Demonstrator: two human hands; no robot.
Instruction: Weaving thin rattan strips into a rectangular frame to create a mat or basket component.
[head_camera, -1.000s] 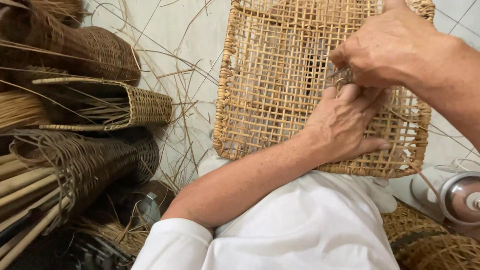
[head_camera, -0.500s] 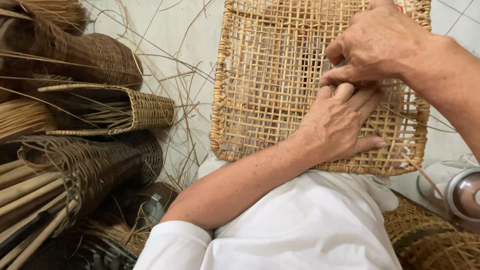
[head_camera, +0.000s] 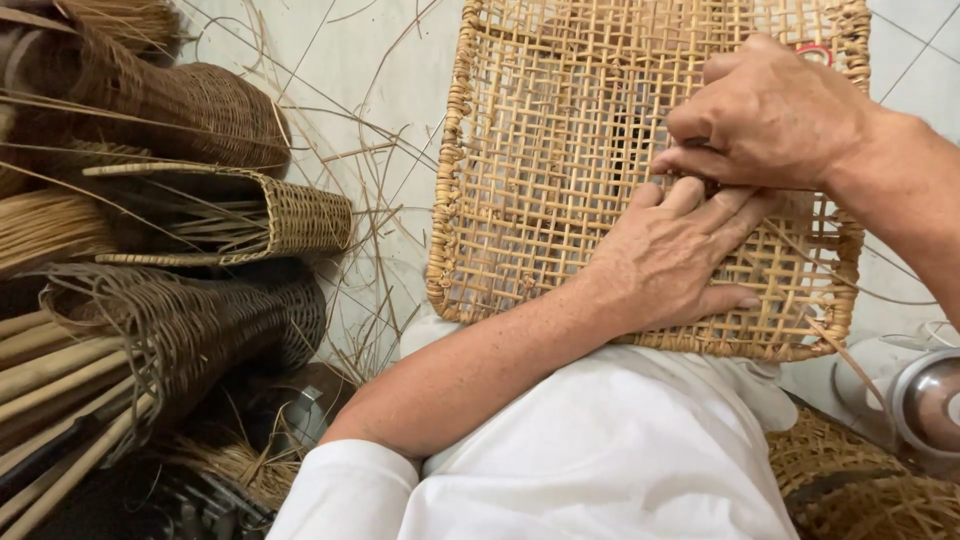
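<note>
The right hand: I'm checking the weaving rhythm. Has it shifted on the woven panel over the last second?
Yes. The right hand has moved up the woven panel, away from its near edge, while the left hand stayed flat.

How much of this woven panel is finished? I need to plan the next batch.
Most of the open-weave rattan panel looks woven, with its rim bound along the left edge. The left hand presses it flat while the right hand pinches a strand near the right side. Loose strand ends at the lower right remain untucked.
</note>
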